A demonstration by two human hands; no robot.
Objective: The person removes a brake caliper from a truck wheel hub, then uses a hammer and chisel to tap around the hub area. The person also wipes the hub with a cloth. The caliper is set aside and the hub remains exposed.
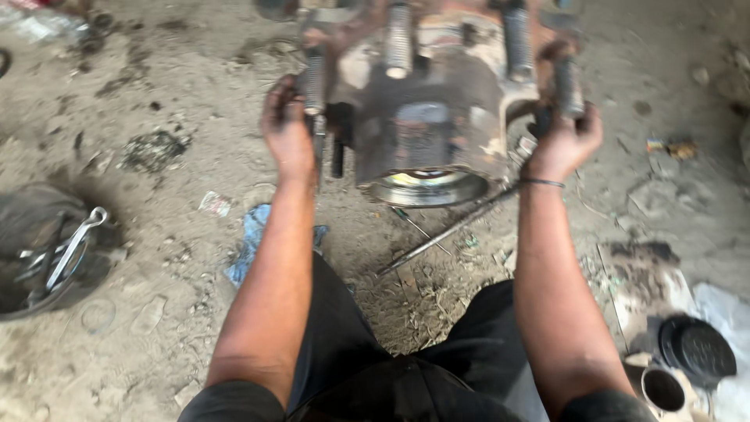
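A large rusty metal wheel hub (pixel 428 117) with several threaded studs lies on the dirt floor in front of me, its round bearing opening facing me. My left hand (pixel 287 133) grips the hub's left side at a stud (pixel 314 78). My right hand (pixel 564 137), a thin band on its wrist, holds the right side around another stud (pixel 569 84). A long thin metal rod (pixel 449 232) lies on the ground below the hub, running toward my right wrist.
At the left a dark round pan (pixel 43 250) holds wrenches. A blue rag (pixel 251 242) lies by my left forearm. At the lower right are a black round cap (pixel 697 349), a metal cup (pixel 662 388) and a stained board (pixel 642 281).
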